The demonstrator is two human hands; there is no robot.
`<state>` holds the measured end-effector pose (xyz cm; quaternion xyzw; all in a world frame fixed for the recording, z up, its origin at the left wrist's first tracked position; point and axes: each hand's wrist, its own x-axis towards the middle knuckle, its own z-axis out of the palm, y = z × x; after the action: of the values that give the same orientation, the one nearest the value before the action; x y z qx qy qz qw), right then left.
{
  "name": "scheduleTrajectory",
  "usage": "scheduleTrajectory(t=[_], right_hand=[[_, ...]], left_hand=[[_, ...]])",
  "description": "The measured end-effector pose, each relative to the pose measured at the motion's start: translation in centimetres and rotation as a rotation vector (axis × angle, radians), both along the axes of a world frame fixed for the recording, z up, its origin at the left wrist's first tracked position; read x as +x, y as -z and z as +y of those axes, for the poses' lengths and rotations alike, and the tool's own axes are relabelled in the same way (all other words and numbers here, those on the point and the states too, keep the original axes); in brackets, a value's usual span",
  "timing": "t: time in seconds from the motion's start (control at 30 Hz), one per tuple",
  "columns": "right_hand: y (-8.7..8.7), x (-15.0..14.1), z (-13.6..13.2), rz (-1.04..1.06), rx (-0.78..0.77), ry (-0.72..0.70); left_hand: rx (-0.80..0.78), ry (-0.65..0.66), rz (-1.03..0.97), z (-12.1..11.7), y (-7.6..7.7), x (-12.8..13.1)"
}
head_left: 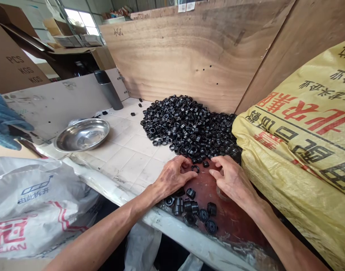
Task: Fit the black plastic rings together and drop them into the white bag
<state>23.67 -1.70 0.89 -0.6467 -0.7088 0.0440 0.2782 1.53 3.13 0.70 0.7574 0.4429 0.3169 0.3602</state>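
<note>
Two plywood boards [183, 56] stand upright and meet at a corner behind a tiled desk [124, 169]. A bulging yellow woven sack [296, 150] printed in red and black lies along the desk's right side, and a white woven sack [34, 203] sits beyond its near left edge. Hundreds of small black moulded rings form a heap [189, 126] on the tiles, banked against the back board and touching the yellow sack. To its left lie a shallow steel bowl [82, 134] and a grey flask [108, 90], which stands upright. A reddish-brown sheet [226, 214] covers the near corner of the desk, just below the heap. The left hand [169, 177] and right hand [231, 180] rest over this sheet, their fingers [217, 162] half-curled and spread, with nothing visibly gripped. Between them lies a single C-shaped ring [195, 169], while a loose cluster of black rings [191, 210] sits nearer the desk edge, just below the hands.
</note>
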Motion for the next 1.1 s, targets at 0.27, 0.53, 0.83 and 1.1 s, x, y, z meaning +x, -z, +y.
scheduleTrajectory(t=[0.27, 0.53, 0.83, 1.1], right_hand=[[1.1, -1.8, 0.2, -0.046, -0.033, -0.142], [0.8, -2.0, 0.0, 0.264, -0.025, -0.237], [0.1, -3.1, -0.1, 0.644, -0.127, -0.131], [-0.7, -3.5, -0.6, 0.636, 0.009, -0.121]], left_hand=[[0.196, 0.052, 0.166, 0.2, 0.1, 1.1], [0.114, 0.086, 0.074, -0.4, 0.2, 0.7], [0.2, 0.174, -0.176, -0.5, 0.3, -0.1], [0.092, 0.11, -0.181, -0.5, 0.2, -0.2]])
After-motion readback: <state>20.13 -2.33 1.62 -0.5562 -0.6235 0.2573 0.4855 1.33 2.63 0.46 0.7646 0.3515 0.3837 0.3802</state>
